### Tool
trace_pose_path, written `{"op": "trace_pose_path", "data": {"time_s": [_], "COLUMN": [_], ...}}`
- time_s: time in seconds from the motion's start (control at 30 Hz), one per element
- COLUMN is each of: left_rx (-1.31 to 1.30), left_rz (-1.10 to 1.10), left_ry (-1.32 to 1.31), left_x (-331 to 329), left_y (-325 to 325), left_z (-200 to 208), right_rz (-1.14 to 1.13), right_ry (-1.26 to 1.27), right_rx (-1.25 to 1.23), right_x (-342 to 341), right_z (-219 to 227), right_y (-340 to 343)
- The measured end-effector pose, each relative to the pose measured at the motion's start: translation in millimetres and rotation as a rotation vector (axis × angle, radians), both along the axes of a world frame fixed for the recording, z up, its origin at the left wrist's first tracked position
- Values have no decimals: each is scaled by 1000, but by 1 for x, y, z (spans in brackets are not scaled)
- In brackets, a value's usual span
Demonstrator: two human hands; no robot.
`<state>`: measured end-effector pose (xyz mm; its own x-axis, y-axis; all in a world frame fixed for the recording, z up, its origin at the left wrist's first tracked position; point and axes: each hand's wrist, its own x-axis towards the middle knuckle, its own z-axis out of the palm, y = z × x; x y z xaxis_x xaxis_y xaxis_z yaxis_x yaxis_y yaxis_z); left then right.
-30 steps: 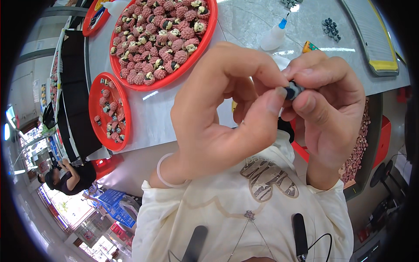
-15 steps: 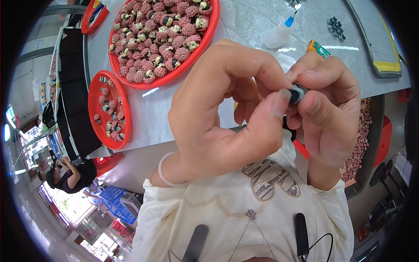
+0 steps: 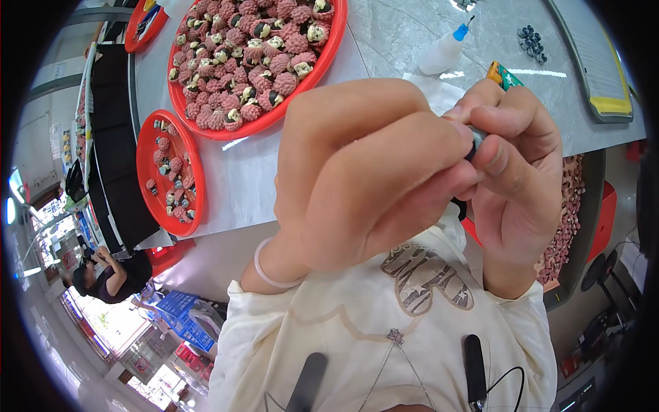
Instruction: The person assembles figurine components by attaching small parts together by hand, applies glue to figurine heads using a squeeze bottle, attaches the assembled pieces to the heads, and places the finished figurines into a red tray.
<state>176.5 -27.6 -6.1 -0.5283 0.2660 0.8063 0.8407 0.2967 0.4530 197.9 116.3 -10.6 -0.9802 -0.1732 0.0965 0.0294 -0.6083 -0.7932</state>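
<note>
A: How did the grip stand?

B: Right hand (image 3: 518,175) was clamped, thumb against fingers, on a small grey-and-dark piece (image 3: 476,142).

A: And the left?

B: Left hand (image 3: 367,182) was curled, its back toward the camera, fingertips up against the piece. Pinching or merely touching, I could not tell; the knuckles blocked the view.

A: Where was the piece?

B: In the grip itself, between the two hands, mostly hidden.

A: Around it?

B: Just beyond the grip lay a yellow-and-green object (image 3: 505,76); past that, a white bottle (image 3: 439,56) with a blue neck. Farther beyond, rightward, sat a dark cluster (image 3: 532,45). Left of the grip, well apart: a large red tray (image 3: 331,58) heaped with pink pieces. Farther left, a smaller red tray (image 3: 198,197), sparsely filled.
</note>
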Motion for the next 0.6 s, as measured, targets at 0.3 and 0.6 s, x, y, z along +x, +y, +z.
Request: {"op": "trace_pose_path", "data": {"time_s": [0.3,0.6], "left_rx": [-19,53], "left_rz": [-55,-34], "left_ry": [-71,-118], "left_x": [-1,0], "left_y": [-3,-3], "left_z": [5,0], "right_rz": [84,71], "right_ry": [-67,-104], "right_rx": [-72,-44], "right_x": [-1,-2], "right_z": [1,0], "right_y": [2,0]}}
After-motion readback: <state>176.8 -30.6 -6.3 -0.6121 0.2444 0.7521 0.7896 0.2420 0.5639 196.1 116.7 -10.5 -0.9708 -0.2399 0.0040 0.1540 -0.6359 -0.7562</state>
